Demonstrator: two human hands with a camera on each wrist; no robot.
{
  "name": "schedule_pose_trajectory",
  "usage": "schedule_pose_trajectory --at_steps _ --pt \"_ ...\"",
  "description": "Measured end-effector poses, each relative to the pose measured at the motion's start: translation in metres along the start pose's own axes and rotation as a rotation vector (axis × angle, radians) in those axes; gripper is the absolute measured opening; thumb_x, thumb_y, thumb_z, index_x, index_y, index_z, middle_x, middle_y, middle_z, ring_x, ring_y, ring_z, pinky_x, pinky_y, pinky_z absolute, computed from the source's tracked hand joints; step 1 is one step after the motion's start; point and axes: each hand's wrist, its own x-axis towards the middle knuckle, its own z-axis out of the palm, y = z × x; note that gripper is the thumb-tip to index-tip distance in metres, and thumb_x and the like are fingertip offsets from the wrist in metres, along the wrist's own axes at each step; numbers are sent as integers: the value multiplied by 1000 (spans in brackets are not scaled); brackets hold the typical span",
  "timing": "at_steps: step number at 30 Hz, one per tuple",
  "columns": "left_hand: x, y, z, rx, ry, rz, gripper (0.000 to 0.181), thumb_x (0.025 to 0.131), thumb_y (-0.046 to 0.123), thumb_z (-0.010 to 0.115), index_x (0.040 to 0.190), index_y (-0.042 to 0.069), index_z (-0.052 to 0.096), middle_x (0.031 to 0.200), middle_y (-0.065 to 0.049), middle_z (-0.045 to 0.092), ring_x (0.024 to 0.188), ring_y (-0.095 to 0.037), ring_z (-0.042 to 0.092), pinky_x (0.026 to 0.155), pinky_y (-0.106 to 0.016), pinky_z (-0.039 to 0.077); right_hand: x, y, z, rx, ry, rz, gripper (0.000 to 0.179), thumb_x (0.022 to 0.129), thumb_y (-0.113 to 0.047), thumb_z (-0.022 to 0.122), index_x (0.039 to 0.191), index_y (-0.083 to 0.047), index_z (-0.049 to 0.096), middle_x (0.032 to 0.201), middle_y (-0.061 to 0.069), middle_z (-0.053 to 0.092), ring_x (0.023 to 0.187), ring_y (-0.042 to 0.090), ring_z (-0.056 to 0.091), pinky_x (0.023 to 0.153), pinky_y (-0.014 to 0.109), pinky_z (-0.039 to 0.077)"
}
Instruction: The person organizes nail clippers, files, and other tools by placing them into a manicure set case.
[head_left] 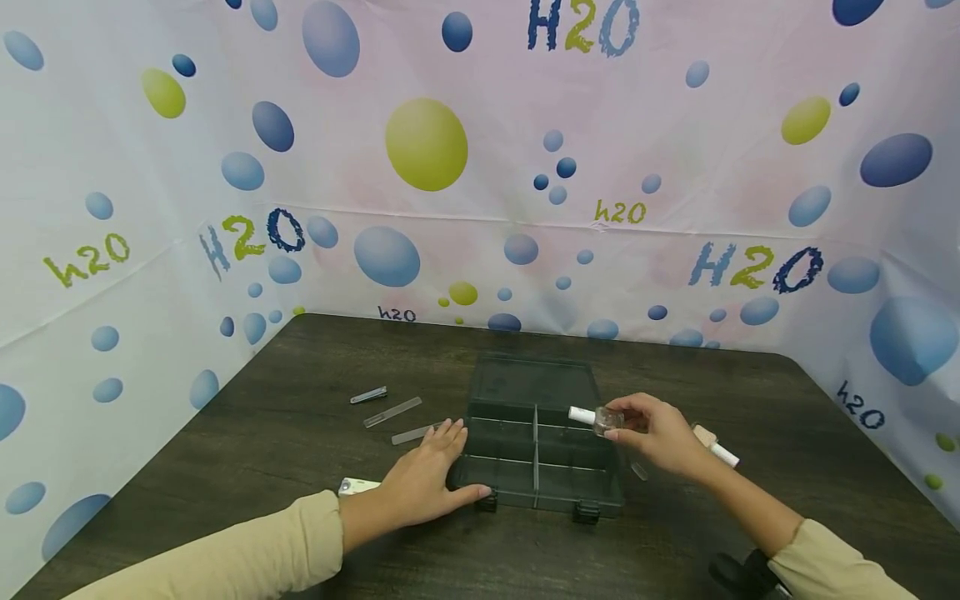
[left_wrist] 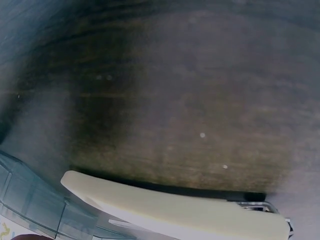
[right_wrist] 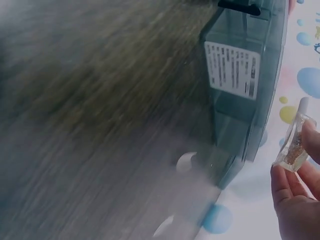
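Right grip: we see thumb and fingers pinching a small bottle at its base end.
Bottle: clear, with a white cap that points left in the head view; we find it held in the air, nearly level, over the right-hand part of the box as the head camera looks down.
Left grip: fingers straight and slightly spread, resting on the left edge of the box, with the thumb near the left front latch; we see nothing pinched in it.
Box: dark see-through plastic, flat on the worktop, its lid tipped back; we make out a pale upright divider between compartments, and in the right wrist view a printed label on one side wall.
Left of box: we count a nail clipper and two clear strips, the nearer one reaching the left fingers; a cream tool with a metal end lies by the left wrist.
Right of box: we notice a peach-and-white item partly behind the right wrist, small pale pieces beside the box, and a black object near the right sleeve, too cut off to name.
Backdrop: we face a white cloth with blue and green bubbles and "H2O" lettering.
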Motion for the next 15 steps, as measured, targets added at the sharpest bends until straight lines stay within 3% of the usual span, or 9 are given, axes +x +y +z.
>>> schedule_pose_trajectory --at_steps 6,15 --pt "0 1 -1 0 0 10 84 84 57 56 138 -6 39 147 -21 33 137 -36 30 108 -50 31 14 0 13 -14 -44 -38 32 82 -11 70 109 5 61 101 14 60 86 23 62 70 25 53" --pt "0 0 -1 4 -10 14 83 84 57 56 137 -5 40 147 -21 33 137 -36 30 108 -51 32 28 0 28 -223 -67 -131 29 77 -8 74 101 4 65 91 8 59 76 15 52 62 27 45"
